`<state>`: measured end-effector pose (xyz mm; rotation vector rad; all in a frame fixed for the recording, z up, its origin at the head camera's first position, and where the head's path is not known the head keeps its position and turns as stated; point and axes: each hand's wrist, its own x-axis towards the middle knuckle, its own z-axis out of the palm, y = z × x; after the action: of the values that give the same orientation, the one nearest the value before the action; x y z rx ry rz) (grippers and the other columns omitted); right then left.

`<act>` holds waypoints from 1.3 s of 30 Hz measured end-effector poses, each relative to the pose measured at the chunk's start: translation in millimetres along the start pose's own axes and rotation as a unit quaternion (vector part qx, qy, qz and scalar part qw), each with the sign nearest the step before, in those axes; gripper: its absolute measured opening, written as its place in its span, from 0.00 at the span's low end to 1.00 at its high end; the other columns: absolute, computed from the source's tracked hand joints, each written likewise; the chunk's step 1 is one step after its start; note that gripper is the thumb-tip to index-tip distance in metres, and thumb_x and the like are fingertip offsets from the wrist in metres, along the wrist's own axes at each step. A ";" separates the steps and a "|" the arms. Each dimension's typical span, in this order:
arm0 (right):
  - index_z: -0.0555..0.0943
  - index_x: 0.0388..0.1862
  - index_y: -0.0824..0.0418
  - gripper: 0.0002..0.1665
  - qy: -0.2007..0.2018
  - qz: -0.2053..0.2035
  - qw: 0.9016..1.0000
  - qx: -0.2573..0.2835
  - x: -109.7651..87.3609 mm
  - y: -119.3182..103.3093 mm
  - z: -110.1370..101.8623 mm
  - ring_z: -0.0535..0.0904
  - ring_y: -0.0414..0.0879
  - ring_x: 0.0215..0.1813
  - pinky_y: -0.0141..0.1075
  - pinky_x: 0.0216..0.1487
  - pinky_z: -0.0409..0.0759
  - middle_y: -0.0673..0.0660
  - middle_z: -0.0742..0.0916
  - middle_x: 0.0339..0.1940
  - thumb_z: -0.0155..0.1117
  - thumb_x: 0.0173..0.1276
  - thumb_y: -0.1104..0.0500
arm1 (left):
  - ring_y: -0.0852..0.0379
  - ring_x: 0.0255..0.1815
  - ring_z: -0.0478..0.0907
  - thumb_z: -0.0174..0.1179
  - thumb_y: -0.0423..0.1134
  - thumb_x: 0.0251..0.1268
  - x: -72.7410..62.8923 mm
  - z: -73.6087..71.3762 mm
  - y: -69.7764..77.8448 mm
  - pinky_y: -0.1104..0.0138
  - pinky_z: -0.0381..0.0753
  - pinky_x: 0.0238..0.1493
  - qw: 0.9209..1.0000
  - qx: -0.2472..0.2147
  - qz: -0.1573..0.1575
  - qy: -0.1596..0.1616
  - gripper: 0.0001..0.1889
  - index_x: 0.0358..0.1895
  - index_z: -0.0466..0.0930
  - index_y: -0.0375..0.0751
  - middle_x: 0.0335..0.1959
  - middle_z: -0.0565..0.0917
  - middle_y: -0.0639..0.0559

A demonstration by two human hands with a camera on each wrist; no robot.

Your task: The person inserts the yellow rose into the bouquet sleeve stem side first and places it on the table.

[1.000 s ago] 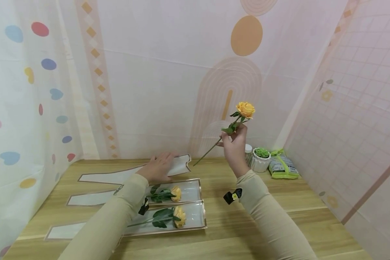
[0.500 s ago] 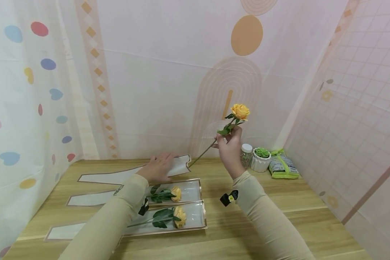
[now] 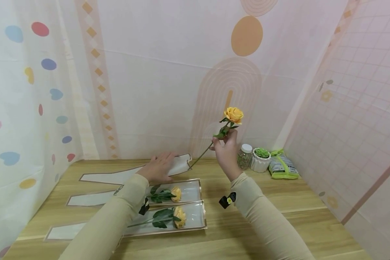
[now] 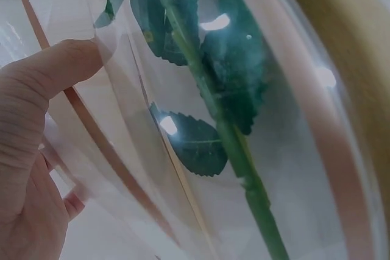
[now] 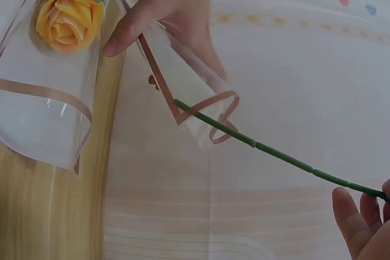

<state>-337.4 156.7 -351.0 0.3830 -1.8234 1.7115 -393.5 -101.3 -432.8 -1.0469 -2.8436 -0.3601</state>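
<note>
My right hand (image 3: 226, 153) pinches an artificial yellow rose (image 3: 234, 115) just below its leaves, with the bloom up and the stem slanting down to the left. The lower end of its green stem (image 5: 262, 147) overlaps the flared mouth of a clear, brown-edged flower sleeve (image 3: 180, 165) at the back of the table. My left hand (image 3: 159, 167) holds that sleeve close behind its mouth, with the thumb (image 5: 129, 31) on the near side. In the left wrist view, a sleeved stem with leaves (image 4: 234, 150) lies beside the left hand.
Two more sleeves, each with a yellow rose inside, lie nearer on the wooden table: a middle rose (image 3: 176, 194) and a front rose (image 3: 179, 217). A white-capped jar (image 3: 245, 159), a potted succulent (image 3: 261, 160) and a green-edged packet (image 3: 282, 165) stand at back right.
My right hand has moved left and slightly down with the rose, bringing the stem's end to the sleeve's mouth. The left hand stays on the sleeve. The jar has come into fuller view.
</note>
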 end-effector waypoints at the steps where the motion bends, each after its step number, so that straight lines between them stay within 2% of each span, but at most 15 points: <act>1: 0.57 0.66 0.67 0.30 -0.001 -0.005 1.000 -0.005 -0.3 1.6 -0.2 0.80 0.51 0.44 0.38 0.35 0.86 0.61 0.75 0.47 0.58 0.71 0.75 | 0.39 0.76 0.58 0.76 0.48 0.55 -0.1 0.0 0.1 0.34 0.58 0.68 1.000 -0.001 0.001 0.001 0.51 0.78 0.54 0.43 0.75 0.63 0.40; 6: 0.52 0.69 0.64 0.39 0.000 -0.027 1.000 -0.003 -1.7 7.7 0.6 0.80 0.48 0.42 0.38 0.35 0.86 0.61 0.79 0.46 0.62 0.67 0.77 | 0.39 0.76 0.58 0.75 0.48 0.56 -0.4 -0.8 0.2 0.33 0.58 0.68 1.000 -0.002 0.003 0.003 0.50 0.78 0.54 0.43 0.75 0.63 0.40; 9: 0.47 0.71 0.62 0.45 0.000 -0.036 0.999 0.003 -3.2 10.9 1.5 0.81 0.50 0.41 0.38 0.38 0.86 0.63 0.80 0.43 0.63 0.66 0.77 | 0.39 0.75 0.59 0.75 0.48 0.57 0.0 -0.3 -0.8 0.34 0.59 0.67 1.000 -0.004 0.006 0.006 0.50 0.78 0.53 0.44 0.75 0.64 0.40; 12: 0.43 0.73 0.61 0.49 -0.003 -0.041 0.999 -0.017 -4.7 13.6 1.9 0.83 0.54 0.41 0.37 0.39 0.86 0.67 0.80 0.43 0.64 0.66 0.77 | 0.40 0.75 0.61 0.75 0.48 0.57 0.2 0.3 -1.6 0.35 0.60 0.67 1.000 -0.009 0.008 0.009 0.50 0.78 0.53 0.45 0.74 0.65 0.41; 16: 0.41 0.75 0.60 0.51 -0.003 -0.023 1.000 -0.007 -4.8 13.5 2.8 0.84 0.55 0.40 0.37 0.42 0.86 0.70 0.80 0.45 0.64 0.67 0.76 | 0.40 0.74 0.61 0.74 0.48 0.57 -0.6 0.6 -1.6 0.36 0.60 0.67 1.000 -0.011 0.007 0.010 0.50 0.79 0.53 0.44 0.74 0.65 0.40; 22: 0.38 0.78 0.54 0.55 0.018 0.042 0.995 0.084 -4.6 12.4 4.3 0.84 0.51 0.40 0.41 0.44 0.86 0.72 0.79 0.47 0.62 0.68 0.77 | 0.36 0.75 0.59 0.73 0.47 0.58 -3.2 -1.1 1.3 0.34 0.58 0.68 1.000 -0.001 0.002 0.003 0.51 0.79 0.52 0.39 0.76 0.63 0.36; 26: 0.42 0.77 0.55 0.53 0.046 0.095 0.985 0.138 -6.3 13.8 5.4 0.84 0.56 0.43 0.41 0.45 0.86 0.71 0.79 0.48 0.63 0.67 0.76 | 0.35 0.77 0.56 0.72 0.46 0.60 -4.8 -2.9 2.7 0.34 0.54 0.70 1.000 -0.005 -0.005 -0.006 0.52 0.80 0.49 0.37 0.77 0.60 0.35; 28: 0.44 0.76 0.56 0.51 0.059 0.111 0.981 0.149 -6.9 14.9 6.1 0.84 0.55 0.43 0.41 0.45 0.86 0.68 0.80 0.48 0.64 0.67 0.76 | 0.35 0.78 0.55 0.72 0.46 0.61 -5.9 -3.2 2.9 0.35 0.53 0.71 1.000 -0.004 -0.011 -0.012 0.52 0.80 0.47 0.36 0.78 0.59 0.35; 34: 0.50 0.73 0.59 0.42 0.037 0.102 0.989 0.101 -9.8 16.8 8.1 0.83 0.49 0.41 0.39 0.44 0.86 0.62 0.79 0.46 0.61 0.70 0.75 | 0.36 0.77 0.56 0.72 0.46 0.61 -8.1 -3.2 3.5 0.35 0.55 0.70 1.000 0.002 -0.019 -0.009 0.51 0.80 0.48 0.37 0.77 0.60 0.36; 36: 0.54 0.70 0.61 0.36 0.031 0.104 0.988 0.109 -10.4 16.9 9.0 0.83 0.48 0.42 0.39 0.45 0.85 0.62 0.79 0.46 0.61 0.71 0.73 | 0.37 0.77 0.57 0.72 0.44 0.60 -8.5 -3.7 3.9 0.35 0.56 0.69 1.000 0.000 -0.018 0.003 0.51 0.80 0.49 0.37 0.77 0.61 0.36; 39: 0.61 0.64 0.65 0.27 0.044 0.119 0.982 0.140 -9.8 17.3 11.1 0.83 0.47 0.43 0.39 0.48 0.85 0.63 0.78 0.47 0.61 0.72 0.71 | 0.37 0.76 0.58 0.73 0.43 0.59 -8.9 -4.9 3.7 0.35 0.58 0.68 1.000 0.003 -0.020 0.018 0.51 0.80 0.49 0.37 0.76 0.61 0.37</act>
<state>-342.4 146.3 -370.5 0.2044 -1.6214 2.1235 -384.4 -105.4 -428.8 -0.9734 -2.8348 -0.3707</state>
